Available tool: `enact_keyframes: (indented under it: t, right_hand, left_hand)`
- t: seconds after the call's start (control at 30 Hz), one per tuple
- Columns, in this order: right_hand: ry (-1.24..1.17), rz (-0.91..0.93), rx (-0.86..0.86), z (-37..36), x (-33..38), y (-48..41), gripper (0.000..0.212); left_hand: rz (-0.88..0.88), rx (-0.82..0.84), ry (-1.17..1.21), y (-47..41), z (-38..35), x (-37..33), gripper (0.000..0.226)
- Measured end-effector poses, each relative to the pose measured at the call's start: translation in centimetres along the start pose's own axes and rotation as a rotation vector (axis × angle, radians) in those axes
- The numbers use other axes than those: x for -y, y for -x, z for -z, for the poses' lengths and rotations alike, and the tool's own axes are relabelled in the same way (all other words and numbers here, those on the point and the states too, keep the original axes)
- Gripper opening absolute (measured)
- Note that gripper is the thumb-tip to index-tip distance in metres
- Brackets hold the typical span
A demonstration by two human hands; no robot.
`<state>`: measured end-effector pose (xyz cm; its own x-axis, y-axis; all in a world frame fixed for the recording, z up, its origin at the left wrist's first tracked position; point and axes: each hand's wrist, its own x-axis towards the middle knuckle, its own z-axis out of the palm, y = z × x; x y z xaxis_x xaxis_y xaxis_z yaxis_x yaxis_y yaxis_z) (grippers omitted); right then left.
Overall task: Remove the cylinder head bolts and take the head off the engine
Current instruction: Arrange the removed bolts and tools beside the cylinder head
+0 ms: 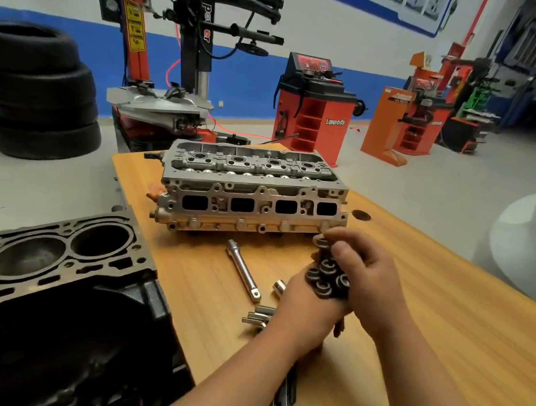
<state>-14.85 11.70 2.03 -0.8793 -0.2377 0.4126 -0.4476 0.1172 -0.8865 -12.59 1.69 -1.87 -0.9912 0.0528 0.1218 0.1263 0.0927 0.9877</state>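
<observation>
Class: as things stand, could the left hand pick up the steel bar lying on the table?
Probably not yet: the bar lies clear and close, but the left hand is gripping a bundle of bolts.

A: Your left hand (306,307) curls round a bundle of bolts (326,278), back of the hand up, with the bare forearm coming in from six o'clock.
B: And your right hand (372,274) sits at its two o'clock, touching it, fingers curled over the bolt heads, thumb laid across the top ones.
A: Your right forearm, bare too, runs in from five o'clock
</observation>
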Motion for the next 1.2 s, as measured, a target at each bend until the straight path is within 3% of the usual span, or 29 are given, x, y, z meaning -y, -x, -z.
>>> enact_keyframes:
  t: [0.1, 0.23, 0.33, 0.4, 0.5, 0.63, 0.7, 0.83, 0.93, 1.07, 1.2]
  right_hand:
    - [0.04, 0.022, 0.04, 0.3, -1.1, 0.9, 0.039]
    - [-0.136, 0.017, -0.071, 0.5, -2.2, 1.7, 0.042]
    - [-0.078, -0.035, -0.042, 0.1, -3.1, 2.3, 0.059]
    - [-0.116, -0.072, -0.036, 0.1, -3.1, 2.3, 0.084]
    - [-0.231, -0.074, -0.004, 0.6, -2.6, 1.8, 0.101]
    - [-0.247, 0.007, -0.054, 2.0, -1.7, 1.0, 0.093]
    - [-0.241, 0.033, -0.052, 2.5, -1.5, 1.0, 0.089]
    - [-0.006, 0.042, 0.015, 1.9, -1.5, 1.2, 0.07]
    - [-0.037, -0.037, 0.032, 2.3, -1.8, 1.0, 0.083]
    - [0.171, -0.223, 0.232, 3.9, -1.8, 0.7, 0.049]
    - [0.203, -0.39, 0.443, 4.6, -1.9, 0.5, 0.055]
  left_hand:
    - [-0.062, 0.035, -0.227, 0.1, 0.0, 0.6, 0.023]
    - [-0.017, 0.116, -0.246, 0.5, 0.3, 1.3, 0.021]
    - [0.004, 0.154, -0.293, 0.4, 0.6, 1.8, 0.01]
    - [0.025, 0.143, -0.244, 0.2, 0.6, 1.8, 0.008]
    - [0.018, 0.002, -0.14, -0.1, -0.1, 1.6, 0.009]
    - [-0.088, -0.153, -0.123, -0.9, -0.7, 1.1, 0.009]
    - [-0.126, -0.125, -0.147, -0.9, -1.4, 1.1, 0.011]
    - [-0.063, -0.031, -0.071, -0.9, -2.9, 1.7, 0.017]
    - [0.045, -0.091, 0.119, -1.7, -2.7, 1.1, 0.012]
    - [0.398, -0.126, 0.598, -3.2, -2.1, -1.1, 0.032]
    - [0.501, -0.07, 0.637, -4.1, -1.4, -2.1, 0.031]
